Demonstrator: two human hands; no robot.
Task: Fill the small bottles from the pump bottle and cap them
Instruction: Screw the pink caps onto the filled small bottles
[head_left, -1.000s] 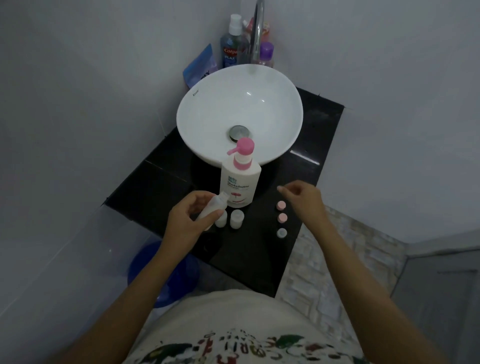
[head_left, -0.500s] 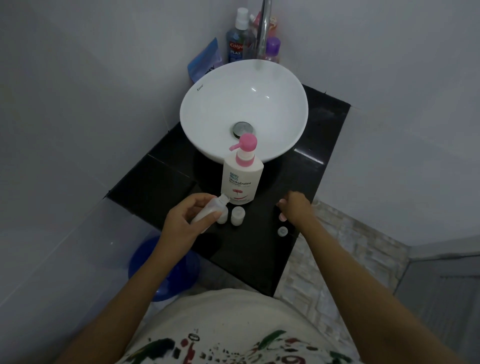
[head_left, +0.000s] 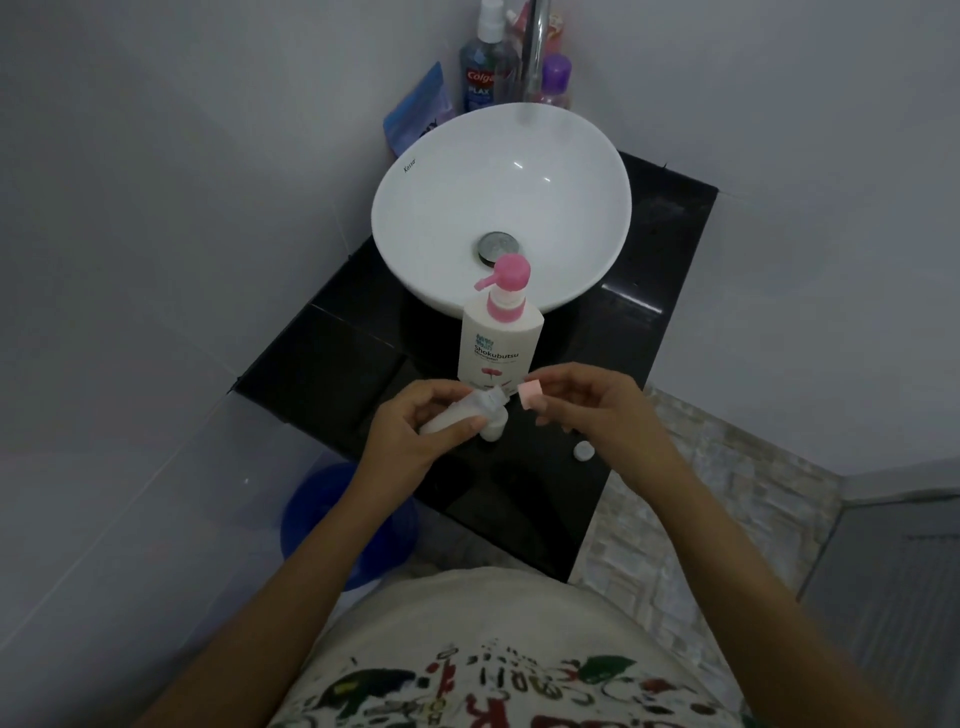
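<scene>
Just near of the pump bottle (head_left: 500, 338), over the black counter (head_left: 322, 364), both hands meet at the capping step. The right hand (head_left: 597, 402) pinches a pink cap (head_left: 531, 394) between thumb and fingertips, the other fingers loosely curled. The cap sits just beside the neck of the small bottle (head_left: 457, 413) but is not yet seated on it. The left hand (head_left: 415, 426) is closed around that small bottle, which lies tilted, neck pointing right toward the cap.

Below the tilted bottle, another small white bottle (head_left: 492, 430) stands upright on the counter, partly hidden by the left hand; whether it is filled cannot be determined. A loose white cap (head_left: 583, 451) lies on the counter to the right, close to the right wrist. The pump bottle stands upright at the near side of the white basin (head_left: 501, 208), its pink pump head aimed left. Toiletry bottles (head_left: 491, 62) stand at the far edge beside the faucet (head_left: 535, 47).

Likely faults from this position:
- Cross-threading: the bottle is tilted, so a cap applied off-axis may jam or seal poorly.
- Spillage: a tilted, uncapped neck may leak if the fill level is high.
- Knock-over: the left hand works directly above the standing small bottle and may tip it.
- Cap loss: the right wrist may sweep the loose white cap off the near counter edge.
</scene>
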